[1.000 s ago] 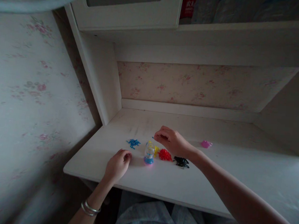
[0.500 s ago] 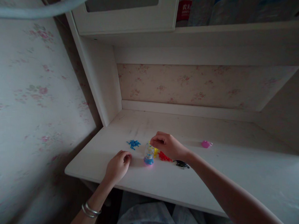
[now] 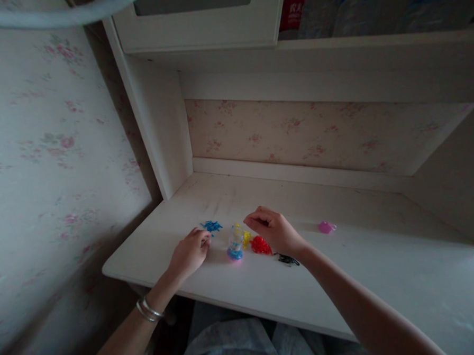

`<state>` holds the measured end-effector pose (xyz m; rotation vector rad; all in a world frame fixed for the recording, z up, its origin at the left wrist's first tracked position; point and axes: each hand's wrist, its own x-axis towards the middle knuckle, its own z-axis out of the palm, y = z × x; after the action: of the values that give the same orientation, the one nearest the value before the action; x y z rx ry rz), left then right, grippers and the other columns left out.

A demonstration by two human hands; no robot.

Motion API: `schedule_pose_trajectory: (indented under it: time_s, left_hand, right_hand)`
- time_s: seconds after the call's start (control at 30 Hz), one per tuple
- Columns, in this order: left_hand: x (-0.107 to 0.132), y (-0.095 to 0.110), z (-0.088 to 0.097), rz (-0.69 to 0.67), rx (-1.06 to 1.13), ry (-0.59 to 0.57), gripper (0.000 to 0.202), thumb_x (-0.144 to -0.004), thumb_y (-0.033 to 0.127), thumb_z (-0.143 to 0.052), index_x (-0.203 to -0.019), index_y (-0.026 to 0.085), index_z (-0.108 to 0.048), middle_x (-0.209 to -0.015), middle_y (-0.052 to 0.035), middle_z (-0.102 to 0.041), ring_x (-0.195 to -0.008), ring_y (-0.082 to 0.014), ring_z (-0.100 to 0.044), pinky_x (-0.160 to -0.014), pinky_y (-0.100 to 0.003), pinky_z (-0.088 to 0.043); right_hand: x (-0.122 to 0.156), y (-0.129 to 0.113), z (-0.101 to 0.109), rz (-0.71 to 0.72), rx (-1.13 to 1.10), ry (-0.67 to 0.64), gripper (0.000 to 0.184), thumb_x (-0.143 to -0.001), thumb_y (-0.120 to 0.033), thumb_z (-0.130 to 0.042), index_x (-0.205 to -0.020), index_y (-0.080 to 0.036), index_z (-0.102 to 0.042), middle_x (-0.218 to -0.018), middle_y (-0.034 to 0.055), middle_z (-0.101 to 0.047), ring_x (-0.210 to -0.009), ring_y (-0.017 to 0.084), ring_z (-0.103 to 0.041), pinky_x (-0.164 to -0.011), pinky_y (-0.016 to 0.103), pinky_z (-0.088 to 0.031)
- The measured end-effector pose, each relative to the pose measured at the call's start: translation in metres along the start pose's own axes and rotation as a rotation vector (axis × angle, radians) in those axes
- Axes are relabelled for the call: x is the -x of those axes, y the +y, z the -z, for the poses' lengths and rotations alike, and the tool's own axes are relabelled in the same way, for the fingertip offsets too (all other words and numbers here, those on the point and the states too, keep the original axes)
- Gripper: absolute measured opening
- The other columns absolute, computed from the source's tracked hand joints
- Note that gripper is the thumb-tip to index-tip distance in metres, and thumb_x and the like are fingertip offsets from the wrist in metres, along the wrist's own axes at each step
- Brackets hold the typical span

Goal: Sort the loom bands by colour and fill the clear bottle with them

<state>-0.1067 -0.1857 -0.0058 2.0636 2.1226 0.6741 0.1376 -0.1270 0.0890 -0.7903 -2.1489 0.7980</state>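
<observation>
A small clear container [image 3: 235, 242] with a pink bottom stands on the desk, holding blue and yellow bits, perhaps small elastic bands. Just to its upper right hovers my right hand [image 3: 269, 225], thumb and fingers pinched together; whatever they hold is too small to make out. My left hand [image 3: 190, 252] is left of the container, at the near edge of a pile of thin blue bands [image 3: 211, 226]. Its fingers are curled together, and their tips are partly hidden. Beside the container lie a yellow pile [image 3: 247, 238], a red pile [image 3: 261, 245] and a black pile [image 3: 287, 259].
A pink lid-like piece [image 3: 327, 227] lies farther right on the white desk [image 3: 355, 268]. Overhead, a shelf [image 3: 371, 44] holds several bottles, beside a cabinet door [image 3: 205, 30]. A pale curved tube [image 3: 70, 20] crosses the upper left.
My right hand has shifted slightly right and up, away from the container's mouth, uncovering it and the red pile. My left hand has moved a little forward towards the blue pile.
</observation>
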Motion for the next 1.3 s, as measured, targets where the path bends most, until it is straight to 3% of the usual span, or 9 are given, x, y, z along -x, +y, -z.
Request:
schedule_pose_trajectory:
  time_s: [0.2,0.37,0.47,0.57,0.67,0.73,0.9,1.07,1.3]
  left_hand:
    - [-0.016,0.008,-0.002,0.041,-0.204,-0.087,0.024,-0.089,0.031,-0.042,-0.102,0.029,-0.062,-0.108,-0.0012,-0.058,-0.078,-0.0146,-0.060,-0.067,-0.026,-0.042]
    - [-0.022,0.008,-0.001,0.046,-0.197,-0.100,0.026,-0.089,0.031,-0.039,-0.093,0.027,-0.065,-0.103,-0.0015,-0.058,-0.078,-0.0142,-0.060,-0.066,-0.025,-0.040]
    - [-0.022,0.009,0.001,0.076,-0.146,-0.050,0.027,-0.089,0.030,-0.039,-0.089,0.024,-0.065,-0.101,-0.0022,-0.059,-0.075,-0.0139,-0.059,-0.066,-0.026,-0.041]
    - [-0.023,0.015,0.011,0.065,0.017,0.071,0.026,-0.086,0.033,-0.043,-0.084,0.022,-0.066,-0.094,-0.0030,-0.061,-0.077,-0.0151,-0.058,-0.071,-0.027,-0.042]
    - [-0.021,0.031,0.030,0.045,0.328,0.163,0.026,-0.080,0.038,-0.051,-0.084,0.018,-0.068,-0.087,-0.0045,-0.063,-0.075,-0.0152,-0.057,-0.070,-0.026,-0.043]
    - [-0.016,0.048,0.046,0.076,0.592,0.140,0.029,-0.077,0.042,-0.057,-0.088,0.017,-0.068,-0.083,-0.0043,-0.063,-0.070,-0.0132,-0.054,-0.062,-0.023,-0.041]
    - [-0.005,0.094,0.073,0.164,1.112,-0.097,0.032,-0.072,0.042,-0.065,-0.091,0.016,-0.065,-0.066,0.0020,-0.053,-0.046,-0.0033,-0.032,-0.042,-0.019,-0.020]
    - [-0.009,0.106,0.065,0.235,1.201,-0.139,0.031,-0.069,0.040,-0.069,-0.088,0.015,-0.066,-0.062,0.0040,-0.047,-0.043,-0.0014,-0.026,-0.040,-0.019,-0.016]
    - [-0.009,0.100,0.054,0.299,1.122,-0.156,0.036,-0.067,0.043,-0.069,-0.091,0.015,-0.069,-0.071,-0.0012,-0.058,-0.046,-0.0028,-0.031,-0.040,-0.019,-0.017]
  right_hand:
    - [0.017,0.010,-0.002,-0.091,-0.075,0.034,0.024,-0.087,-0.034,-0.051,-0.084,-0.017,-0.069,-0.079,0.0028,-0.059,-0.072,0.012,-0.055,-0.065,0.023,-0.042]
    - [0.031,0.012,-0.005,-0.189,-0.157,0.068,0.025,-0.084,-0.037,-0.052,-0.082,-0.017,-0.068,-0.077,0.0025,-0.058,-0.069,0.012,-0.054,-0.062,0.023,-0.041]
    - [0.041,0.011,-0.010,-0.264,-0.289,0.135,0.027,-0.083,-0.041,-0.054,-0.082,-0.017,-0.066,-0.071,0.0003,-0.055,-0.062,0.010,-0.049,-0.055,0.022,-0.038]
    - [0.050,0.011,-0.018,-0.349,-0.421,0.232,0.030,-0.081,-0.044,-0.055,-0.082,-0.016,-0.065,-0.067,-0.0002,-0.053,-0.057,0.009,-0.044,-0.050,0.021,-0.033]
    - [0.059,0.014,-0.028,-0.424,-0.490,0.287,0.033,-0.080,-0.047,-0.057,-0.083,-0.015,-0.066,-0.064,-0.0002,-0.051,-0.053,0.008,-0.038,-0.046,0.021,-0.027]
    - [0.063,0.018,-0.033,-0.461,-0.516,0.298,0.035,-0.078,-0.048,-0.058,-0.084,-0.014,-0.067,-0.061,-0.0010,-0.048,-0.051,0.008,-0.034,-0.044,0.021,-0.023]
    - [0.075,0.026,-0.042,-0.528,-0.585,0.314,0.037,-0.077,-0.049,-0.059,-0.088,-0.015,-0.067,-0.057,-0.0039,-0.038,-0.050,0.007,-0.026,-0.044,0.021,-0.018]
    - [0.085,0.031,-0.045,-0.559,-0.611,0.308,0.037,-0.077,-0.049,-0.060,-0.088,-0.015,-0.066,-0.056,-0.0046,-0.034,-0.050,0.007,-0.025,-0.043,0.021,-0.017]
    - [0.090,0.035,-0.039,-0.584,-0.564,0.310,0.037,-0.079,-0.050,-0.057,-0.086,-0.014,-0.065,-0.054,-0.0053,-0.033,-0.049,0.007,-0.026,-0.043,0.022,-0.018]
